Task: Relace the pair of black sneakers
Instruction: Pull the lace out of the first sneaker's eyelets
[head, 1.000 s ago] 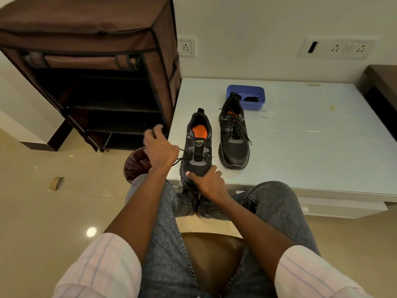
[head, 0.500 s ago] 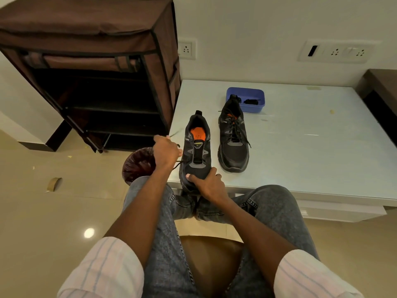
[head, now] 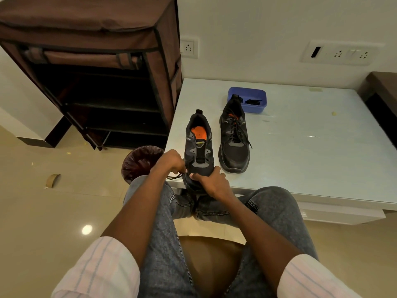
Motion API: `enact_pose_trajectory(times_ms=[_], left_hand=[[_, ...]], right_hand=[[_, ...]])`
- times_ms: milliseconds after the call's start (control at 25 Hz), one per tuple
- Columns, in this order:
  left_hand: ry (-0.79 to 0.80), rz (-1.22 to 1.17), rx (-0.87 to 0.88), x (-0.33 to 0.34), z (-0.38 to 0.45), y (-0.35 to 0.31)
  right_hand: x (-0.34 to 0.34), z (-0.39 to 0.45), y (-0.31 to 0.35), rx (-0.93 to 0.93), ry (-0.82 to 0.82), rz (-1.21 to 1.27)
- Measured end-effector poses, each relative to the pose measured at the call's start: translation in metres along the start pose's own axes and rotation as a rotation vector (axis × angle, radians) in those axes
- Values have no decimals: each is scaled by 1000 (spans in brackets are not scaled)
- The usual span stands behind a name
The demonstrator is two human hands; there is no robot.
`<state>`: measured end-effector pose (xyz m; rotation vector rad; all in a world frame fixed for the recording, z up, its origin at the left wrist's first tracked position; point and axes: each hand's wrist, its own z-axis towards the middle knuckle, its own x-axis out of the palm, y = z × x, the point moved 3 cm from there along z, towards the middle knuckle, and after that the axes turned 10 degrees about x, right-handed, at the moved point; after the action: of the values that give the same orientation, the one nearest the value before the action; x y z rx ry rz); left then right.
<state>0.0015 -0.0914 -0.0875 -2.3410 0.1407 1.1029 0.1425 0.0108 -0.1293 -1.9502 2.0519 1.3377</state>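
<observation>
Near sneaker (head: 198,147): black, orange insole, eyelets mostly bare, toe at table edge, lace (head: 176,176) trailing off left. Far sneaker (head: 234,139): black, laced, beside it, loose ends.

Brown fabric shoe rack (head: 90,67) beside white table (head: 311,151), glossy beige floor (head: 43,211), white wall (head: 247,29).

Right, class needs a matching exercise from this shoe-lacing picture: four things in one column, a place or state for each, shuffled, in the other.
Things:
1. near sneaker
2. far sneaker
3. blue tray
4. bin

Places or states:
A. on the floor beside the table
B. fully laced
C. at the table's back, holding a black lace
D. held at the toe, eyelets mostly bare

Pairs: 1-D, 2-B, 3-C, 4-A
</observation>
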Motion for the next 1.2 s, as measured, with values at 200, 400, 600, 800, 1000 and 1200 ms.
enact_pose_trajectory(times_ms=[200, 400, 600, 800, 1000, 1200], left_hand=[[-181, -425, -95, -7, 6, 4], [-455, -705, 137, -15, 8, -14], [-430, -475, 193, -8, 16, -27], [-363, -668, 148, -13, 13, -21], [-321, -782, 121, -12, 13, -17], [-308, -784, 118, -10, 13, -16]], right_hand=[[-16, -9, 11, -200, -245, -136], [-25, -4, 34, -615, -454, -166], [-18, 4, 37, -640, -460, -197], [-28, 1, 31, -338, -446, 199], [-33, 3, 29, -278, -394, 331], [-17, 6, 35, -636, -469, -140]])
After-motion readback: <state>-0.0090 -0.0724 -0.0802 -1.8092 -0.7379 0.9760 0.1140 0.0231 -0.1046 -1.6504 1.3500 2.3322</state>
